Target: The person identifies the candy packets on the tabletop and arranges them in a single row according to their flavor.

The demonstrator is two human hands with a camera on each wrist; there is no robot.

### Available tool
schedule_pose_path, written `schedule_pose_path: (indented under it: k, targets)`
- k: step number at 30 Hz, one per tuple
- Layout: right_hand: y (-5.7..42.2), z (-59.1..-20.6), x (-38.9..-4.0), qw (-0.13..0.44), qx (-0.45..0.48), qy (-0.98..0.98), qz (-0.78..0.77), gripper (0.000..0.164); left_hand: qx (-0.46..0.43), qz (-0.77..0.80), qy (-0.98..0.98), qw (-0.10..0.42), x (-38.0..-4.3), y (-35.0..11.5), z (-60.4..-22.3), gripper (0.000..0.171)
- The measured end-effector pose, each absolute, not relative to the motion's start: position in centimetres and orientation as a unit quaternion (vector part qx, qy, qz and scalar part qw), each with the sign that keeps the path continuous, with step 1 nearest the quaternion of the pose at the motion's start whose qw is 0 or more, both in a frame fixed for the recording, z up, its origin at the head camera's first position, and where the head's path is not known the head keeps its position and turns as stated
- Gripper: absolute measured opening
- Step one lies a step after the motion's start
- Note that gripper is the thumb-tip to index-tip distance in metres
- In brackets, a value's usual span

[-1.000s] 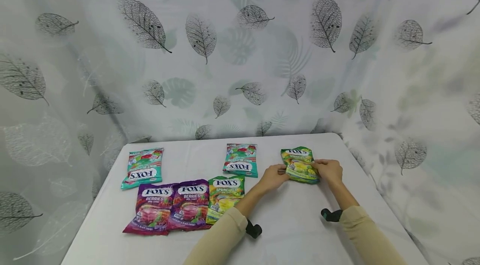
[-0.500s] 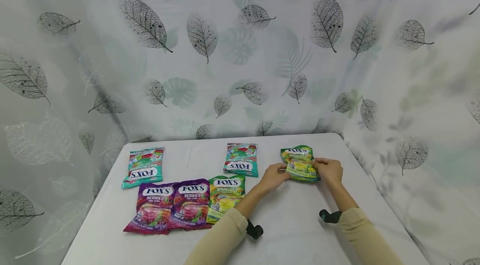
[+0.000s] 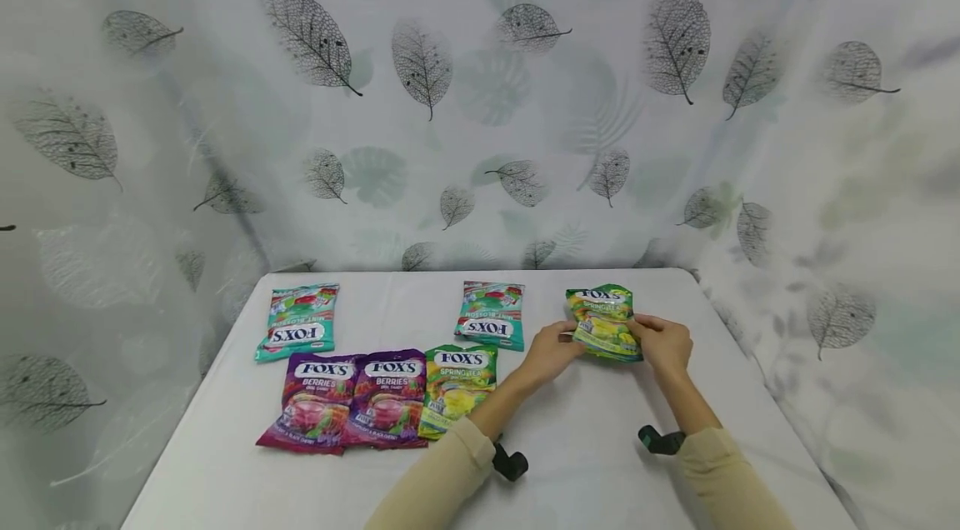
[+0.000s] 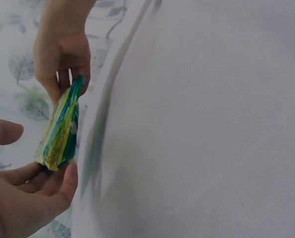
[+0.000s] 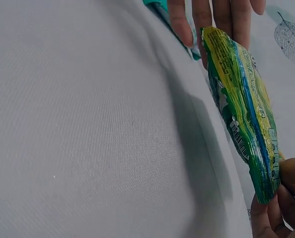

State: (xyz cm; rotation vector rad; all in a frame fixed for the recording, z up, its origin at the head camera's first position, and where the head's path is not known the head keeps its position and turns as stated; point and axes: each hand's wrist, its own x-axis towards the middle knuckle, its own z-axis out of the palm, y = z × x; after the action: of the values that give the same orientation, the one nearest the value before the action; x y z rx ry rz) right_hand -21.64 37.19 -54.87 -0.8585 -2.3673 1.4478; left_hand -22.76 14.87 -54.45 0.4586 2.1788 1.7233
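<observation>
A green and yellow Fox's Spring Tea candy bag (image 3: 604, 323) is between both hands at the right rear of the white table. My right hand (image 3: 666, 342) pinches its right edge between thumb and fingers, as the right wrist view also shows. My left hand (image 3: 551, 353) is at its left edge. In the right wrist view, the left hand's fingers (image 5: 222, 17) lie fairly straight against the end of the bag, and in the left wrist view its thumb stands apart. Both wrist views show the bag (image 4: 60, 129) tilted, raised over the cloth, its shadow below.
On the white table (image 3: 585, 463), two purple Berries bags (image 3: 390, 397) and another Spring Tea bag (image 3: 459, 388) lie in a row. Behind them lie two teal Mint Blossom bags (image 3: 491, 313), printed upside down to me. A leaf-print curtain (image 3: 480, 113) surrounds the table's back and sides.
The head view has shifted slightly, so everything appears a little to the right and the bags a little higher. Both hands stay at the Spring Tea bag, with hardly any movement.
</observation>
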Motion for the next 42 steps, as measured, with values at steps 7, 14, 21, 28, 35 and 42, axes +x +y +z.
schedule_pose_path:
  k: [7, 14, 21, 28, 35, 42]
  targets:
    - [36.6, -54.5, -21.1, 0.121, -0.297, -0.798, 0.51, 0.036, 0.164, 0.605, 0.766, 0.142, -22.0, 14.7, -54.4, 0.056]
    - [36.0, -54.1, -20.5, 0.117, -0.29, -0.797, 0.517, 0.037, 0.165, 0.602, 0.772, 0.123, -20.8, 14.1, -53.9, 0.054]
    - [35.4, -53.9, -20.0, 0.114, -0.278, -0.796, 0.525, 0.038, 0.153, 0.604, 0.774, 0.113, -19.8, 13.6, -53.2, 0.054]
    - [34.7, -53.5, -19.6, 0.12, -0.27, -0.796, 0.529, 0.036, 0.142, 0.616, 0.768, 0.104, -19.0, 13.0, -53.0, 0.053]
    - [34.1, -53.2, -19.1, 0.12, -0.265, -0.79, 0.541, 0.037, 0.156, 0.623, 0.761, 0.095, -18.4, 12.2, -52.6, 0.053]
    - [33.3, -53.0, -18.4, 0.117, -0.251, -0.788, 0.55, 0.035, 0.151, 0.616, 0.768, 0.088, -17.8, 11.3, -52.4, 0.052]
